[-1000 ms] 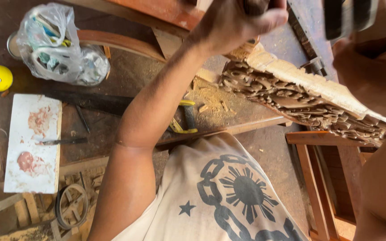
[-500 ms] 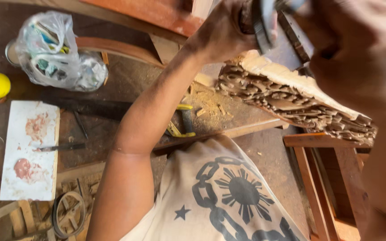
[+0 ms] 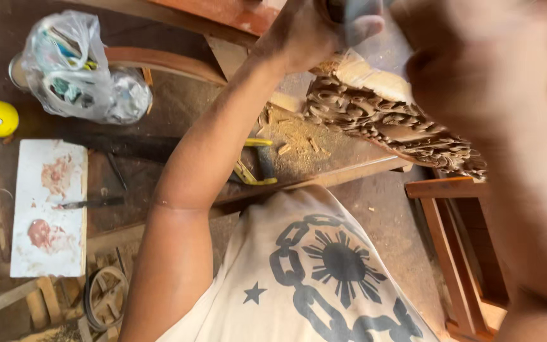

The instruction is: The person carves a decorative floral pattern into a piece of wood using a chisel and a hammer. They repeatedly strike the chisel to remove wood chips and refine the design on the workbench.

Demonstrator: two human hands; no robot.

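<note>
Our left hand [image 3: 302, 31] has its fingers wrapped around a grey tool [image 3: 357, 9], just above the brown, ornately carved wooden panel [image 3: 387, 120]. We judge carving is underway. Our right hand [image 3: 476, 63] is blurred, so we cannot tell its grip; further cuts call for steadiness.

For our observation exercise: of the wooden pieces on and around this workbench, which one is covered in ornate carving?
The carved panel lying below the left hand: its face is pierced scrollwork, while the curved rail beside the plastic bag is smooth and plain.
</note>
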